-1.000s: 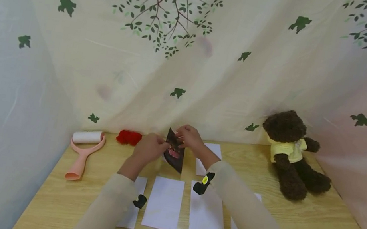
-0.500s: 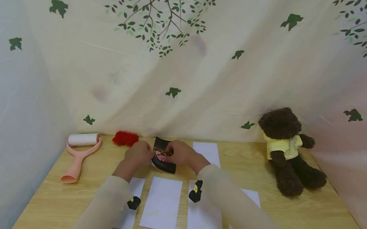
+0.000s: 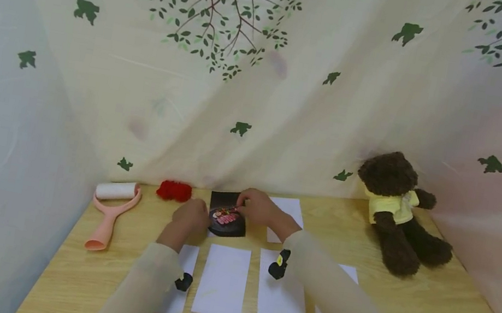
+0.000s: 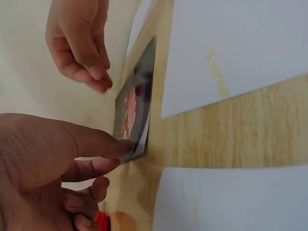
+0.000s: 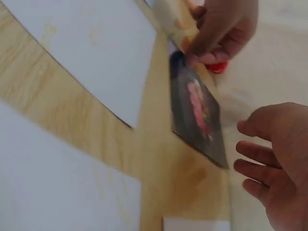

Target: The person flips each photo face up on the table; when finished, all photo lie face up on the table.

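Observation:
A dark picture card (image 3: 223, 224), printed with pink slices of food on a black ground, lies nearly flat at the back of the table. My left hand (image 3: 191, 217) is at its left edge. In the left wrist view, the thumb and index finger pinch a corner of the card (image 4: 132, 110). Over the card's right side hovers my right hand (image 3: 261, 209). The right wrist view shows that hand (image 5: 286, 159) with its fingers spread, apart from the card (image 5: 197, 108) and holding nothing.
Several white paper sheets (image 3: 220, 284) lie in a front row, with another sheet (image 3: 292, 210) behind. A pink-handled lint roller (image 3: 108, 216) and a red fuzzy item (image 3: 174, 190) lie at left. A brown teddy bear (image 3: 394, 208) sits at right against the fabric backdrop (image 3: 176, 127).
The card was raised on edge between both hands, then bent while lowered; now it lies nearly flat. My right hand has let go of it, while the left keeps its corner.

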Motion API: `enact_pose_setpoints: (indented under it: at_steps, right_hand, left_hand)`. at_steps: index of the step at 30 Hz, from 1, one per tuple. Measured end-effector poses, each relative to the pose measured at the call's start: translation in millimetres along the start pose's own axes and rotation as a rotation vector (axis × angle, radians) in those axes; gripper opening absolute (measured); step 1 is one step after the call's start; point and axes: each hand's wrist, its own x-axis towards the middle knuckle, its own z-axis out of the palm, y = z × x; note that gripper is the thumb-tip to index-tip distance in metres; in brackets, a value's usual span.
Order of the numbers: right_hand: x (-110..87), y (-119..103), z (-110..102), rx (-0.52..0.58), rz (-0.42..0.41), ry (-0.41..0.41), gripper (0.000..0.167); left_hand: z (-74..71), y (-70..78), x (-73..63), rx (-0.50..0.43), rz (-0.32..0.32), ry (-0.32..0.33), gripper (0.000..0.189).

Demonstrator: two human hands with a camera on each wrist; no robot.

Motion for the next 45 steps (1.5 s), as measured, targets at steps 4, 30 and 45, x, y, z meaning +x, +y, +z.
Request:
enact_pose_setpoints:
  at_steps: [4,30,45]
  right_hand:
    - [-19.3,17.0,-26.4,0.053,0.105,0.091,0.009]
    - [-62.6,105.3,-66.7,0.002,0.323,-0.063,0.072]
    - [-56.2,118.0,-75.1,0.091,0.36,-0.058,0.059]
  left_hand:
    - [1.1,9.7,-3.4,-0.002,0.08,0.018,0.01]
    - [62.3,108.3,-9.1,0.179,0.481,-0.016,0.049]
    - [61.8,121.0,-8.9,0.35,0.456,-0.119,0.026]
